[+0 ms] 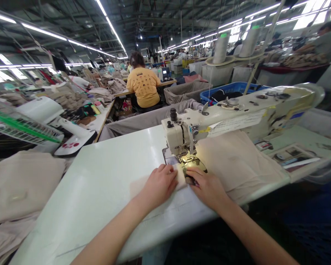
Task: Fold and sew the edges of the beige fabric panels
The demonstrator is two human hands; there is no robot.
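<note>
In front of me stands a cream industrial sewing machine (pixel 179 136), its lamp lighting the metal needle plate (pixel 194 162). My left hand (pixel 161 184) rests just left of the plate, fingers bent and close together on a small pale beige fabric piece (pixel 139 184). At the front edge of the plate, my right hand (pixel 208 187) has its fingers curled in by a dark gap. Whatever lies between those fingertips is hidden or too small to name. A larger beige cloth (pixel 237 162) is spread to the right, under the machine arm.
Beige fabric (pixel 22 184) is piled at the left, near a white fan-like device (pixel 71 136). Behind the table are a cloth-lined bin (pixel 138 121) and a blue crate (pixel 234 88). Thread cones (pixel 220 48) stand at the back right. A person in yellow (pixel 143 86) sits ahead.
</note>
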